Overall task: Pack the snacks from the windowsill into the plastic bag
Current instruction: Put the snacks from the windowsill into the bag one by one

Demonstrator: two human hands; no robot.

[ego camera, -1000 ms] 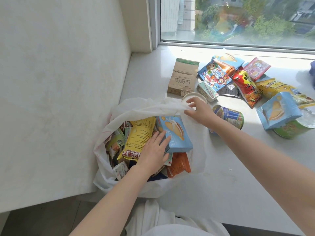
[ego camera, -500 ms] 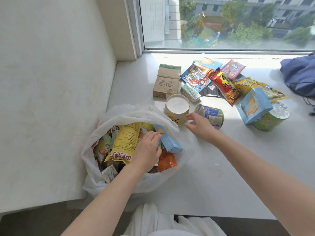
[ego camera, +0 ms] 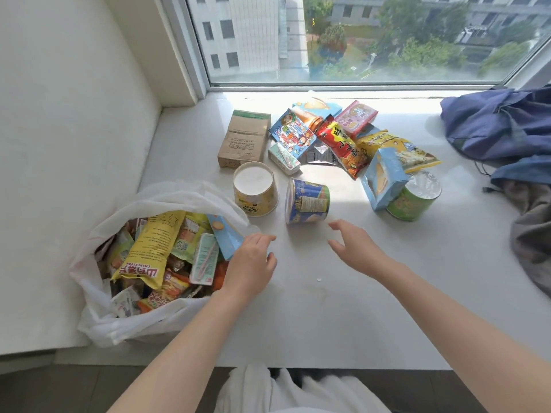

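White plastic bag (ego camera: 98,320) at left end of windowsill (ego camera: 343,308), mouth open, packed with snacks. Yellow packet (ego camera: 149,248) on top, printed side up; pale green drink carton (ego camera: 204,259) with straw beside it; blue box (ego camera: 223,236) wedged on edge at right side of mouth.

Left hand (ego camera: 252,265) at right rim of bag, palm down, fingers loosely curled, touching lower end of blue box. Not clamped on it, nothing gripped.

Right hand (ego camera: 356,247) over bare sill, fingers spread and slightly bent, empty. Just short of blue can (ego camera: 307,201), not touching.

Blue can on its side, label up. Yellow cup (ego camera: 256,189) just left of it, white flat end up, close to bag edge.

Rest of snacks piled toward window: brown cardboard box (ego camera: 244,138) flat, far left of pile; small white-green carton (ego camera: 283,159) beside it; blue cartoon packet (ego camera: 293,134); red packet (ego camera: 343,144) lying diagonally; pink packet (ego camera: 356,117) behind; yellow bag (ego camera: 396,147) to right; light blue box (ego camera: 383,180) leaning against green tub (ego camera: 414,195), which has clear lid. Another light blue box (ego camera: 317,105) nearest window, partly covered.

Blue fabric bundle (ego camera: 501,126) at right end of sill, grey cloth (ego camera: 533,234) below it, well apart from snacks.

White garment (ego camera: 268,391) at bottom edge, below sill.
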